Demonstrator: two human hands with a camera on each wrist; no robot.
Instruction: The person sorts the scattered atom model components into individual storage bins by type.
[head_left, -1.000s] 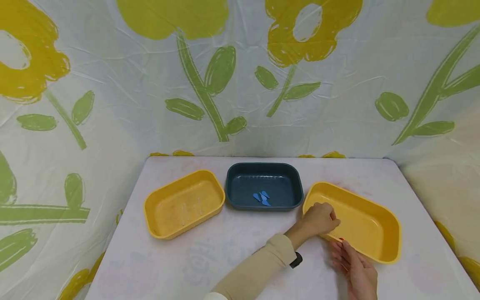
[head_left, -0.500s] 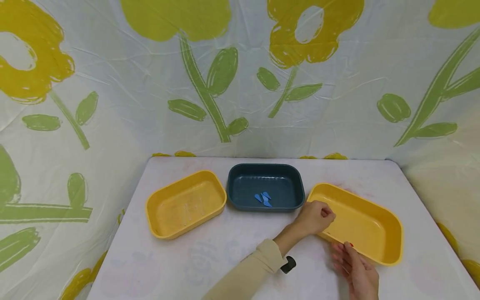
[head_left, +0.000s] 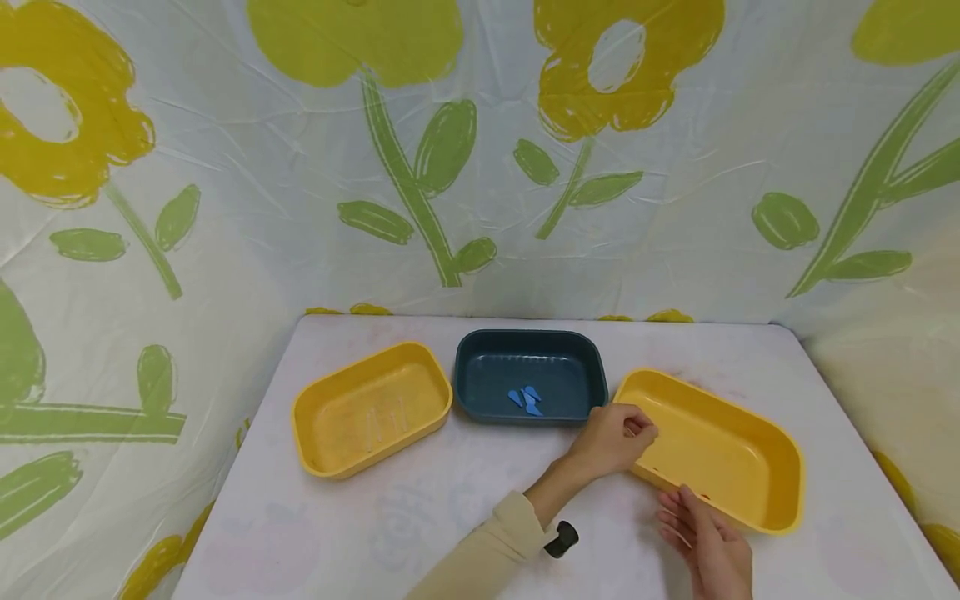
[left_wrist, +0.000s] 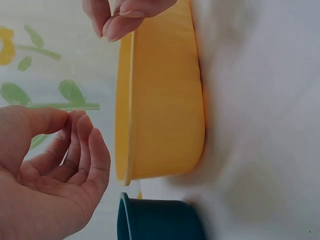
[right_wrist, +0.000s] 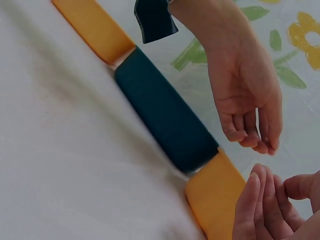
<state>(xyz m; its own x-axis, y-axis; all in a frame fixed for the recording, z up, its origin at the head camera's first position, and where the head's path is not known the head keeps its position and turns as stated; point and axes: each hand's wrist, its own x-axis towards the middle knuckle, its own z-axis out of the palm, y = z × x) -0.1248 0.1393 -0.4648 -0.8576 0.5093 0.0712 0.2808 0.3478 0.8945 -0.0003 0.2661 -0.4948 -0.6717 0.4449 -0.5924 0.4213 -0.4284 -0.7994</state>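
Note:
My left hand (head_left: 611, 437), below a beige sleeve, hovers over the near left corner of the right yellow tray (head_left: 787, 467). Its thumb tip meets the fingertips in the left wrist view; I can make out nothing between them. My right hand (head_left: 712, 537) is at that tray's near rim, thumb against the forefinger in the right wrist view; whether it pinches something thin cannot be told. A small red bit (head_left: 705, 497) shows just inside the near rim. In the dark teal tray (head_left: 468, 367) lie several blue teardrop-shaped pieces (head_left: 529, 400).
Left of the teal tray stands another yellow tray (head_left: 303, 417), with several thin clear sticks (head_left: 386, 423) on its bottom. A black band (head_left: 562, 539) is on the left wrist. The white tabletop (head_left: 390, 533) meets a flower-printed cloth wall (head_left: 285, 208) behind and at the sides.
My left hand has drawn back leftward, away from the right hand, uncovering more of the yellow tray. The right hand has barely moved.

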